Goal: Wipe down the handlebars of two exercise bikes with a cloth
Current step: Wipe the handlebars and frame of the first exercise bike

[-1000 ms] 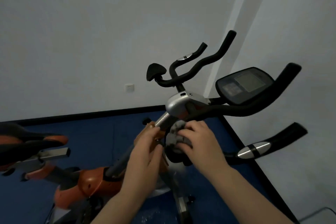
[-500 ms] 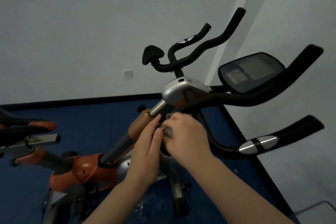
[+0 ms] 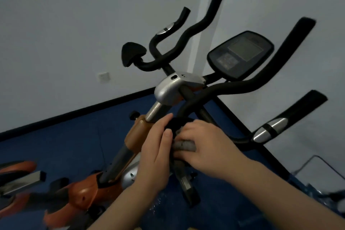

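Both hands have slid lower on the near handlebar (image 3: 220, 91) since a second ago, from just under the silver clamp (image 3: 171, 87) down to the bottom of its looped bar, and the view has tipped so the bike leans left; this suggests the wipe is working along the loop rather than finishing. Nearest, the right hand (image 3: 203, 147) curls over the grey cloth (image 3: 184, 145), fingers closed on it and pressing it against the bar, with only a fold of cloth showing between thumb and palm. Just beside it, the left hand (image 3: 158, 147) cups the same stretch of bar from the other side, fingers together and bent round it, thumb touching the cloth; it seems to steady the bar, though whether it also grips cloth is hidden. Beyond them the long foam grips and the console (image 3: 240, 54) look untouched. Farther back stands the second handlebar (image 3: 179, 46) near the wall, well apart, apparently left to do.
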